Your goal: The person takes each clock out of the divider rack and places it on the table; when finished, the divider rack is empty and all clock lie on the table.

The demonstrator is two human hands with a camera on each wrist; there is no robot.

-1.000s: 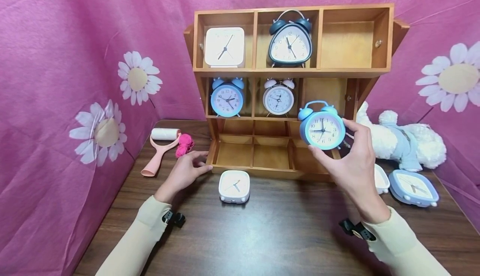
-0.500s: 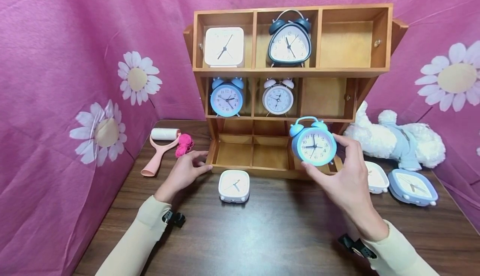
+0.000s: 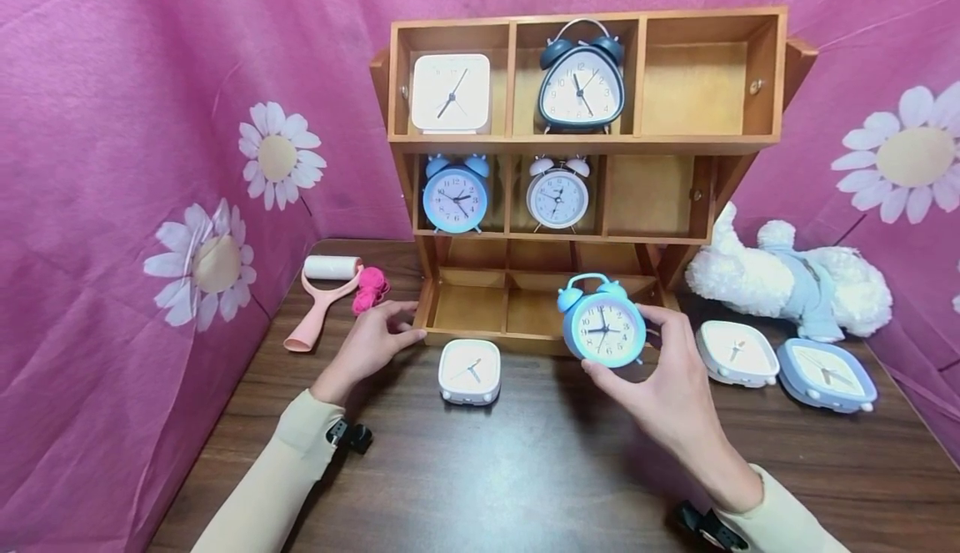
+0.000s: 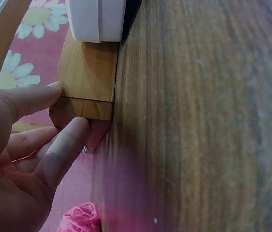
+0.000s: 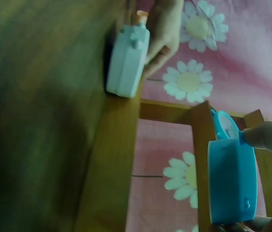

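My right hand (image 3: 675, 394) holds a light blue twin-bell alarm clock (image 3: 604, 332) between thumb and fingers, face forward, in front of the shelf's lower right part. The right wrist view shows the blue side of this clock (image 5: 232, 181) in the grip. On the left, my left hand (image 3: 371, 344) grips the lower left corner of the wooden shelf (image 3: 585, 149); in the left wrist view its thumb and fingers lie about the corner block (image 4: 85, 108). A white square clock (image 3: 469, 371) lies face up on the table between the hands.
On the shelf stand a white square clock (image 3: 451, 93), a dark green clock (image 3: 581, 86), a blue clock (image 3: 455, 198) and a white twin-bell clock (image 3: 557, 198). At right lie white (image 3: 738, 354) and blue (image 3: 827, 375) clocks and a plush toy (image 3: 795, 278); at left, a lint roller (image 3: 318, 307) and pink yarn (image 3: 370, 289).
My right hand has carried the blue alarm clock down and to the left, from before the middle tier to before the lower tier. My left hand stays at the shelf corner.
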